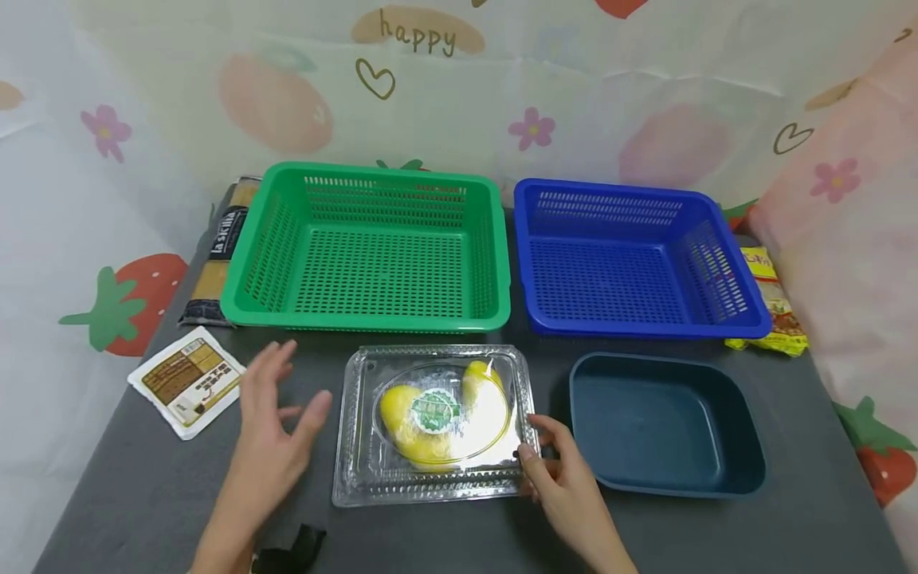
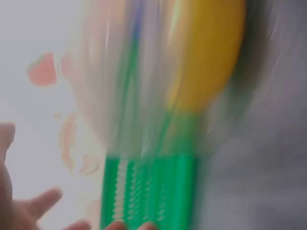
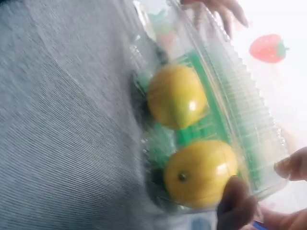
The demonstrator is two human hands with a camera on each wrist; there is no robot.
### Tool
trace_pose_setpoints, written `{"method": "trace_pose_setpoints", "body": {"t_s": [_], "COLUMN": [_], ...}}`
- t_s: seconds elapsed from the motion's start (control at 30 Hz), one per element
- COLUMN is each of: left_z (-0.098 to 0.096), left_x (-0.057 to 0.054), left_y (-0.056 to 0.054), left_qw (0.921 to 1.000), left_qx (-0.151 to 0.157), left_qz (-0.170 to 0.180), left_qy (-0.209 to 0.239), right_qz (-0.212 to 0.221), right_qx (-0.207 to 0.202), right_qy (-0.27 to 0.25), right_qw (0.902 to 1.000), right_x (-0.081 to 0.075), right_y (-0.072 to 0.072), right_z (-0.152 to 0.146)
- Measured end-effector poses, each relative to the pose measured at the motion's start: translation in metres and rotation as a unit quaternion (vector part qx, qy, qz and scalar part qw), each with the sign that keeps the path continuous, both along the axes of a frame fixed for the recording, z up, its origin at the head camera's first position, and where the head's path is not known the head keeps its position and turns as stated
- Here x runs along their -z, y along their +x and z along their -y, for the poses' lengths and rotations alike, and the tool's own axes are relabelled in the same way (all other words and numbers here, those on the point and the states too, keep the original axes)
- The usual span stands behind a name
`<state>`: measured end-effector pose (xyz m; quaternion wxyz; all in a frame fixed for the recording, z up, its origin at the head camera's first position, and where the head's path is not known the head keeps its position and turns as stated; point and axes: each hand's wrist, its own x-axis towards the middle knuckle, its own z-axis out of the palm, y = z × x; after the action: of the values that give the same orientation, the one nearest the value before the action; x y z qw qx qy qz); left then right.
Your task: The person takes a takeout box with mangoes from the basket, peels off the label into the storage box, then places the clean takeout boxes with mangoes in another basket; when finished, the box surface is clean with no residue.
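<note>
A clear plastic clamshell box (image 1: 358,458) lies with its lid down on the grey table, a round green-and-white sticker (image 1: 435,410) on top. Inside are yellow fruits (image 1: 402,414); two round ones (image 3: 201,175) show in the right wrist view, one with a stem spot. My right hand (image 1: 566,478) pinches the box's right edge between thumb and fingers. To the left of the box, my left hand (image 1: 265,446) hovers with fingers spread, touching nothing. The left wrist view is blurred, with a yellow fruit (image 2: 211,57) behind clear plastic.
Behind the box stand a green basket (image 1: 380,271) and a blue basket (image 1: 595,275). A dark teal basin (image 1: 660,430) is at right. A white flat packet (image 1: 190,383) and a tan-and-black bag (image 1: 228,231) lie at left; a yellow bag (image 1: 778,311) sits far right.
</note>
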<state>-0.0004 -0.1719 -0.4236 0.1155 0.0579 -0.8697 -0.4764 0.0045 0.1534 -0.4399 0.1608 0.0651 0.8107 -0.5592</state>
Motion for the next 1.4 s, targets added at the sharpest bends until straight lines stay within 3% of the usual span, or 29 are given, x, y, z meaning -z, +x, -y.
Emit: {"method": "trace_pose_setpoints", "body": {"t_s": [0.1, 0.23, 0.37, 0.47, 0.57, 0.67, 0.77, 0.87, 0.93, 1.13, 1.4], "left_z": [-0.014, -0.026, -0.033, -0.035, -0.035, -0.035, -0.035, -0.034, -0.033, -0.031, -0.027], "left_x": [0.004, 0.012, 0.019, 0.022, 0.022, 0.022, 0.023, 0.026, 0.029, 0.039, 0.043], "left_y": [0.02, 0.031, 0.032, 0.033, 0.034, 0.036, 0.036, 0.036, 0.034, 0.029, 0.029], "left_qw": [0.992, 0.9784, 0.9796, 0.982, 0.9815, 0.9801, 0.9806, 0.9812, 0.9808, 0.9807, 0.9829], "left_qx": [0.079, 0.111, 0.118, 0.124, 0.125, 0.12, 0.116, 0.115, 0.116, 0.123, 0.127], "left_qz": [0.098, 0.174, 0.16, 0.141, 0.145, 0.157, 0.157, 0.155, 0.156, 0.15, 0.133], "left_qy": [0.001, 0.007, 0.028, 0.015, -0.008, -0.014, -0.013, -0.006, 0.001, 0.019, 0.019], "right_qz": [0.003, 0.005, 0.008, 0.015, 0.001, -0.067, -0.168, -0.242, -0.261, -0.272, -0.269], "right_qx": [-0.006, -0.009, -0.012, -0.022, -0.047, -0.079, -0.09, -0.094, -0.107, -0.152, -0.158], "right_qy": [0.007, 0.015, 0.02, 0.038, 0.102, 0.194, 0.267, 0.277, 0.275, 0.278, 0.29], "right_qw": [1.0, 0.9998, 0.9997, 0.9989, 0.9937, 0.9755, 0.9449, 0.9253, 0.9191, 0.9086, 0.9047], "right_x": [-0.002, -0.007, -0.009, -0.012, -0.016, -0.024, -0.035, -0.043, -0.045, -0.04, -0.035], "right_y": [-0.002, -0.005, -0.006, -0.006, -0.005, -0.004, -0.005, -0.012, -0.018, -0.033, -0.038], "right_z": [0.001, 0.001, 0.003, 0.005, 0.008, 0.011, 0.018, 0.032, 0.042, 0.064, 0.072]}}
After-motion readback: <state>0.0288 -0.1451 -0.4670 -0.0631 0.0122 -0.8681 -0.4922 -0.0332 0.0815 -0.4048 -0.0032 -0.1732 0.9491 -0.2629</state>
